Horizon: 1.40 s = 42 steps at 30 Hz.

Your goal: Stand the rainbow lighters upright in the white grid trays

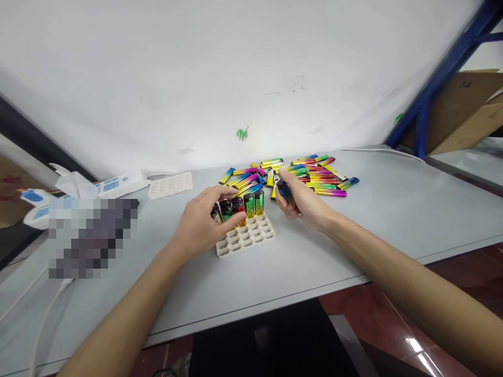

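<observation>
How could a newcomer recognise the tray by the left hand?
On the grey table, find the heap of lighters near the white wall. On its near side, by the left hand, sits a pale slotted tray. Unlike the other tray, it holds upright lighters.

Letters "TA" (466,84) on brown cardboard (456,109)

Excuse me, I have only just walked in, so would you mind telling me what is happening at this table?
A person is handling lighters with both bare hands. The right hand grips a dark-topped lighter above the table. The left hand is around some upright lighters in a pale slotted tray; whether it grips any is unclear. Behind the tray and to its right lies a loose pile of shiny, multicoloured lighters.
</observation>
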Each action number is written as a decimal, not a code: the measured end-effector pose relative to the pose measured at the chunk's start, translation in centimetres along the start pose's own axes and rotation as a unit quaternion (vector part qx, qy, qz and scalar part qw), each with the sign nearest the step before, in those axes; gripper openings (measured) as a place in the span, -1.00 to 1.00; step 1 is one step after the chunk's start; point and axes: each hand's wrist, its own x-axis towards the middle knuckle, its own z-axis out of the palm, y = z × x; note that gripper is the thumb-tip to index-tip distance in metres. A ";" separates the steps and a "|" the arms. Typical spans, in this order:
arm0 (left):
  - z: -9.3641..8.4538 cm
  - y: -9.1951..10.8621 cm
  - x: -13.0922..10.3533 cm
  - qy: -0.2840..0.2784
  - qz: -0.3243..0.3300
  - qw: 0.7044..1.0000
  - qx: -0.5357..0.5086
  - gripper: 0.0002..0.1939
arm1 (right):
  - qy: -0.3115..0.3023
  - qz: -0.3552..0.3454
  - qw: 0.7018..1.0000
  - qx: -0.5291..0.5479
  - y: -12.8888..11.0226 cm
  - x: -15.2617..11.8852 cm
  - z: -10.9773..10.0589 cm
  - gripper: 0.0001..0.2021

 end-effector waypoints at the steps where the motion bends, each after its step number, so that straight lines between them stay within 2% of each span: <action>1: 0.0 0.0 0.0 -0.010 0.001 1.000 -0.001 -0.58 | -0.002 0.005 1.000 0.000 0.0 0.0 0.1 -0.37; 5: 0.0 -0.1 0.1 -0.022 -0.005 1.000 0.001 -0.56 | 0.026 -0.008 0.999 0.022 -0.2 0.0 0.3 -0.42; 11: 0.1 -0.1 -0.1 0.017 0.006 1.000 0.004 -0.61 | 0.032 -0.061 0.997 0.044 -0.3 -0.2 0.4 -0.56; 14: 0.0 -0.1 -0.1 0.029 0.013 0.999 0.004 -0.62 | 0.032 -0.053 0.997 0.054 -0.3 -0.3 0.3 -0.57; 17: 0.0 -0.1 0.0 0.009 0.012 1.000 0.005 -0.57 | 0.016 -0.025 0.998 0.064 -0.1 -0.2 0.2 -0.58; 20: 0.0 -0.1 0.1 -0.015 0.006 1.000 0.004 -0.53 | 0.003 0.007 0.998 0.055 0.1 0.1 0.1 -0.43; 23: -0.1 0.0 0.1 -0.003 0.006 1.000 -0.001 -0.55 | 0.017 0.027 0.999 0.043 0.2 0.4 0.2 -0.42; 26: -0.1 0.0 0.1 0.023 0.015 1.000 0.000 -0.59 | 0.027 0.019 0.999 0.038 0.3 0.4 0.3 -0.48; 33: 0.0 0.1 -0.1 0.037 0.019 0.999 0.007 -0.62 | 0.019 -0.003 0.999 0.036 0.2 0.3 0.4 -0.54; 40: -0.2 -0.1 0.2 -0.028 -0.002 1.000 0.004 -0.51 | 0.018 0.003 0.999 0.044 0.2 0.3 0.5 -0.44; 42: -0.2 -0.2 0.1 -0.026 -0.001 1.000 0.003 -0.54 | 0.019 -0.002 0.999 0.046 0.2 0.3 0.6 -0.46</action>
